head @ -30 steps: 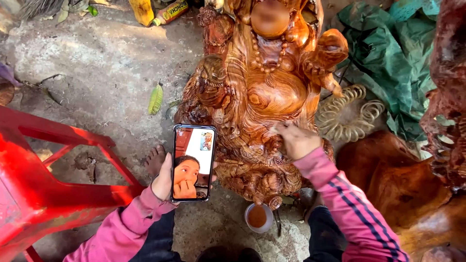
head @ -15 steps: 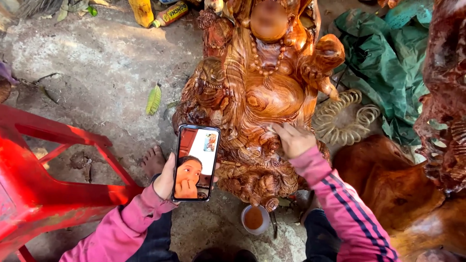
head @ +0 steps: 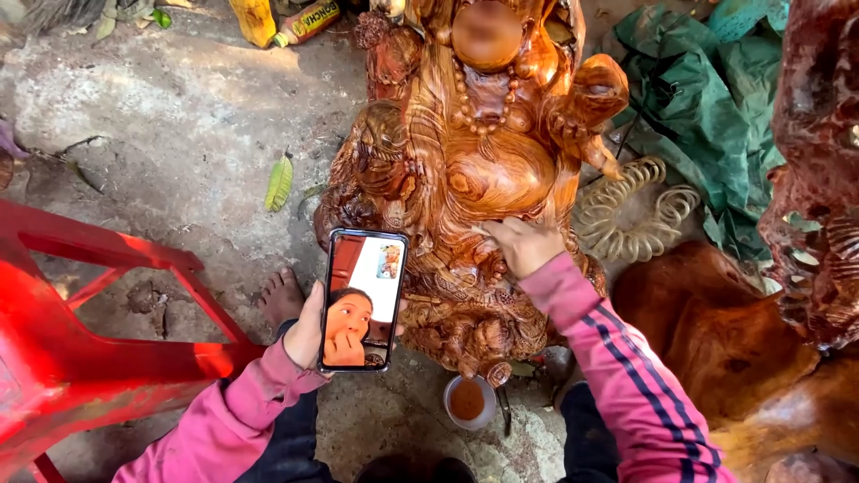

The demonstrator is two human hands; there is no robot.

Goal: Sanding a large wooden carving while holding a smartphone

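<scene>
A large glossy carved wooden statue of a round-bellied seated figure stands on the concrete floor in front of me. My right hand presses on the carving just below the belly, fingers bunched; whether it holds a cloth or pad I cannot tell. My left hand holds a smartphone upright beside the statue's base, its screen lit with a video call. A small round cup of brown liquid sits on the floor at the statue's foot, between my knees.
A red plastic stool stands at the left. My bare foot rests near it. A coiled pale hose and green tarp lie at the right, beside other reddish wood carvings. A leaf and yellow bottles lie behind.
My right hand slid slightly up and left along the carving below the belly. The phone stayed almost in place in my left hand. The view shifted a little.
</scene>
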